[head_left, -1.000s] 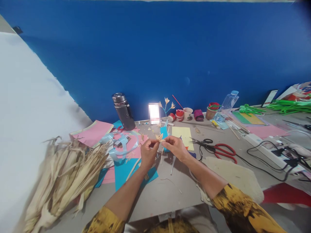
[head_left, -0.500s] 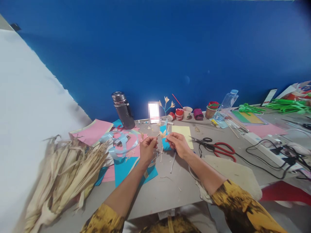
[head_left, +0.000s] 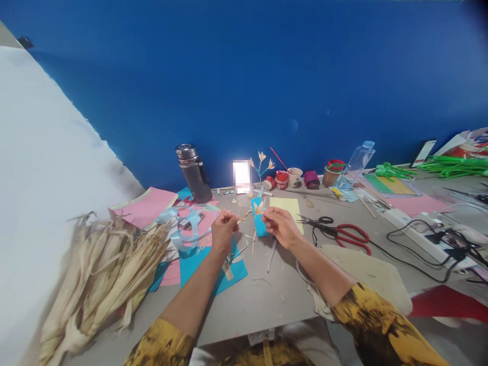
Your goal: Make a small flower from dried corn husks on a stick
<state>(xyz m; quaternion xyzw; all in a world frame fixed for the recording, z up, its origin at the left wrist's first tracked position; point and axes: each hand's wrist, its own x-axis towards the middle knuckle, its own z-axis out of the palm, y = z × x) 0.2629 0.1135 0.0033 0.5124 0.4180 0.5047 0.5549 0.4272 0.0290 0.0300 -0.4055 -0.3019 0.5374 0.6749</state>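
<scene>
Labels: print on the red jar [head_left: 281, 179] and clear bottle [head_left: 360, 158] too small to read. Husk flower [head_left: 258, 208] is mid-table, at the right hand's [head_left: 284, 227] fingertips, in front of the blue card [head_left: 261, 227]. Petals point up and slightly left, base toward the right fingers; long axis near upright, leaning left. Right thumb and forefinger pinch it at the base, other fingers curled. Right forearm comes in from lower right, angled up-left, wrist roughly straight.

Left hand [head_left: 224, 234] is apart from the right, back of hand up, forearm angled up-right over the blue sheet [head_left: 238, 274]. Left thumb and forefinger tips come near each other, thin pale strand [head_left: 245, 217] at them; can't tell if gripped. Scissors [head_left: 337, 234] lie right of the right hand, tips pointing left.
</scene>
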